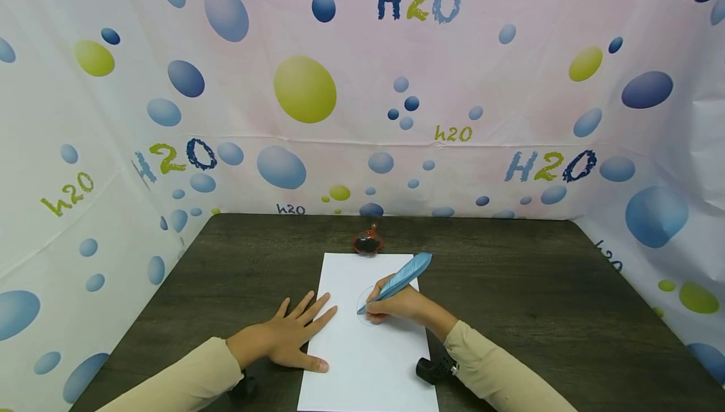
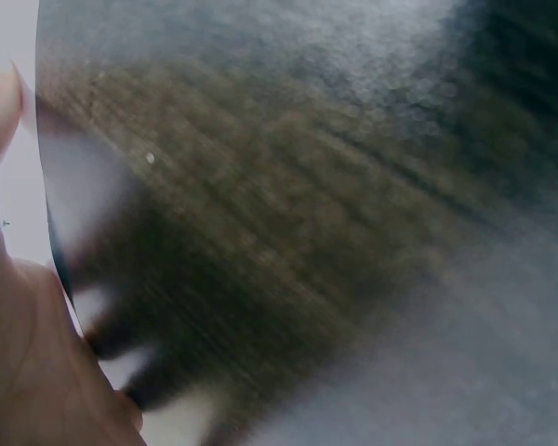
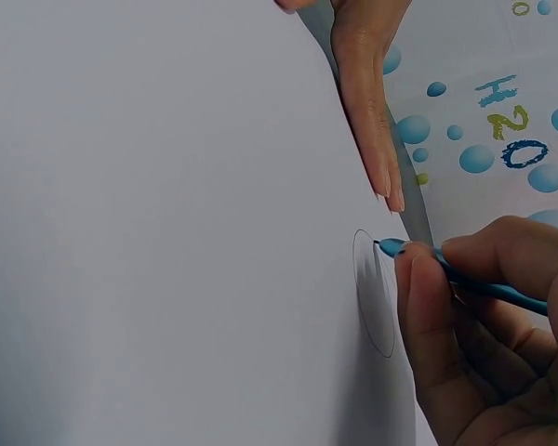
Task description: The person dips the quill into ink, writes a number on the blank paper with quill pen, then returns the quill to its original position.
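Observation:
A white sheet of paper (image 1: 362, 374) lies lengthwise on the dark table. My left hand (image 1: 290, 336) rests flat with spread fingers across the sheet's left edge. In my right hand (image 1: 399, 304) I pinch a blue feather-shaped pen (image 1: 406, 273), its plume leaning up and to the right. A thin drawn oval outline (image 3: 356, 269) shows on the paper in the right wrist view, with the pen's tip just inside its upper end. From the head view this outline is round and partly covered by my right fingers. The left wrist view shows part of my left palm (image 2: 28, 362).
Sunglasses with an orange-red frame (image 1: 368, 242) lie just beyond the sheet's top edge. The dark wooden table (image 1: 510, 286) extends on both sides of the paper. A white backdrop (image 1: 362, 41) with blue and green dots and H2O lettering stands behind it and along both sides.

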### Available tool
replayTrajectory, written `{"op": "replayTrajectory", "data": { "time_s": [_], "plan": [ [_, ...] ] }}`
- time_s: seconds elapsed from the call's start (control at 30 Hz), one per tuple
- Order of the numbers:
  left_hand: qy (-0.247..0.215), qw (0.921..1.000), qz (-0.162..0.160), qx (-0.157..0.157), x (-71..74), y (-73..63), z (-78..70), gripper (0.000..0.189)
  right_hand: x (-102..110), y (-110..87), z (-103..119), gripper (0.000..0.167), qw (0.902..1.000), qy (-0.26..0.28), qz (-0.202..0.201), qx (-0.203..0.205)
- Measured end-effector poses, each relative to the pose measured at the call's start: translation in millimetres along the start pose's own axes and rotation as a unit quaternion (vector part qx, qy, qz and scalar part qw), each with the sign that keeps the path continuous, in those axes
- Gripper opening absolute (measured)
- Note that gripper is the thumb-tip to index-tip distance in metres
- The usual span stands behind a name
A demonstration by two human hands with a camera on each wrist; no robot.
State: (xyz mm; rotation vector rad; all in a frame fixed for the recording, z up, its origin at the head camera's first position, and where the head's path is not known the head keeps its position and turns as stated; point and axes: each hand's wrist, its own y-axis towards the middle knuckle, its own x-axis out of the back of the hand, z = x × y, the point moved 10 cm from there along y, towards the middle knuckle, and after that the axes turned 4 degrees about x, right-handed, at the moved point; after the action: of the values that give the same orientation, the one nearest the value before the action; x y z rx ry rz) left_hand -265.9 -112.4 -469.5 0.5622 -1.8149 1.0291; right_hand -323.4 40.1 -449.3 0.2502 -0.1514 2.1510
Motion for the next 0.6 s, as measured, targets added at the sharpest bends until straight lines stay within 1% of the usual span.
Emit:
{"op": "replayTrajectory", "data": {
  "time_s": [0.3, 0.5, 0.6],
  "plan": [
    [0.004, 1.0, 0.002, -0.001, 0.0, -0.1, -0.2, 0.097, 2, 0.6, 2, 0.01, 1.0, -0.005, -0.006, 0.005],
    [0.003, 1.0, 0.0, -0.003, -0.1, -1.0, -0.6, 0.096, 17, 3.2, 5, 0.012, 0.9996, 0.009, -0.026, 0.009],
    [0.001, 1.0, 0.0, -0.005, 0.9, -1.9, -1.9, 0.096, 25, 4.1, 6, 0.013, 0.9994, 0.012, -0.034, 0.002]
  ]
}}
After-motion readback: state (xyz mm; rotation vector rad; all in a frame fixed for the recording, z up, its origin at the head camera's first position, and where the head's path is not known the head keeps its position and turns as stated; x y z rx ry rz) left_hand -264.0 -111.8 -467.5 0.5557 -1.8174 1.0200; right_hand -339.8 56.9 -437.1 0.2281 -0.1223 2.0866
